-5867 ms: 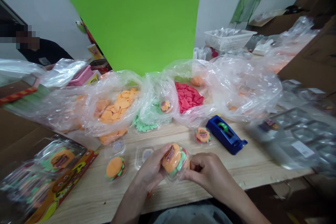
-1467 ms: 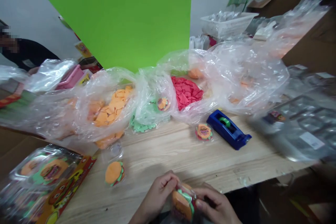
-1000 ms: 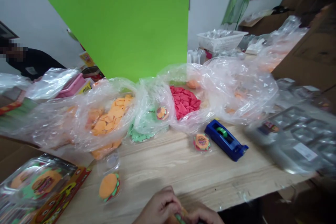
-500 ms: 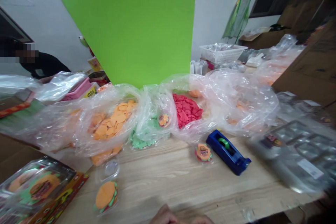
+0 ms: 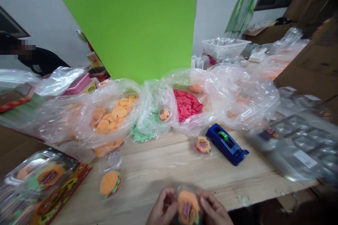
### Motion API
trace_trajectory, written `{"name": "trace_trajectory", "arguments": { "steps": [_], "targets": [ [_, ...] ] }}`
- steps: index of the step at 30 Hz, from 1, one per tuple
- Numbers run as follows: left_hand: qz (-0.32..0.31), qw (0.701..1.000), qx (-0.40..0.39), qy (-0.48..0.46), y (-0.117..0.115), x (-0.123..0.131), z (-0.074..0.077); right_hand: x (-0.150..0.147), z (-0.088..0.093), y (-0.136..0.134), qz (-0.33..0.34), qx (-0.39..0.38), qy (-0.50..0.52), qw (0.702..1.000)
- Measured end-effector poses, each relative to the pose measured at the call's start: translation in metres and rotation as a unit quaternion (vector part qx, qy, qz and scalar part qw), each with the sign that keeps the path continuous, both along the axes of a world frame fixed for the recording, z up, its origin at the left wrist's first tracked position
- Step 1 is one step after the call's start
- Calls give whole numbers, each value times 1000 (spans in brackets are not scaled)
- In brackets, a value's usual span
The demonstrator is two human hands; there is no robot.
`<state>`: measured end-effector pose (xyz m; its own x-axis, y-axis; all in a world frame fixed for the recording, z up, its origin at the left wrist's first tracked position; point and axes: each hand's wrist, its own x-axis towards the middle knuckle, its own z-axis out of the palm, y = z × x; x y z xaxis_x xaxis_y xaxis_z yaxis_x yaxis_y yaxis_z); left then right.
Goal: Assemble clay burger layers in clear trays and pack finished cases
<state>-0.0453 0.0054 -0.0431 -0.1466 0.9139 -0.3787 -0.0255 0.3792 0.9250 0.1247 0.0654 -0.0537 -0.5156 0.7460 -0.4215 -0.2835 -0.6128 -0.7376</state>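
Observation:
At the bottom edge, my left hand [image 5: 161, 210] and my right hand [image 5: 214, 211] hold a burger-shaped toy [image 5: 187, 206] in a clear plastic shell between them, fingers curled round its sides. The toy is orange with green and red layers and is blurred. It hovers over the near edge of the wooden table [image 5: 169, 168]. A second packed burger toy [image 5: 108, 184] lies on the table to the left. A third burger toy [image 5: 203, 145] lies farther back beside a blue tape dispenser [image 5: 226, 144].
Clear plastic bags of orange pieces [image 5: 111, 119], green pieces [image 5: 144, 132] and red pieces [image 5: 187, 103] line the back of the table before a green board [image 5: 137, 24]. A printed burger display box [image 5: 44, 186] sits left, clear plastic trays [image 5: 295, 144] right. Another person [image 5: 39, 61] sits far left.
The view tilted up and back down. My hands, which had dropped almost out of view with the burger toy, are back in view at the bottom edge, still holding it.

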Motion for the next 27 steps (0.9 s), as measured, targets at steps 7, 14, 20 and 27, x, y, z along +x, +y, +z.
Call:
{"name": "trace_trajectory", "arguments": {
  "steps": [7, 14, 20, 27],
  "targets": [
    [-7, 997, 13, 75, 26, -11, 60, 0, 40, 17, 45, 134, -106, 984],
    [-111, 992, -31, 50, 28, -8, 55, 1, 40, 15, 129, 138, -127, 974],
    [-84, 989, -44, 109, 10, 12, 36, 12, 40, 7, 127, 91, -130, 979],
    [14, 998, -21, 65, 33, 14, 52, 9, 52, 16, 68, 107, -125, 984]
  ]
}}
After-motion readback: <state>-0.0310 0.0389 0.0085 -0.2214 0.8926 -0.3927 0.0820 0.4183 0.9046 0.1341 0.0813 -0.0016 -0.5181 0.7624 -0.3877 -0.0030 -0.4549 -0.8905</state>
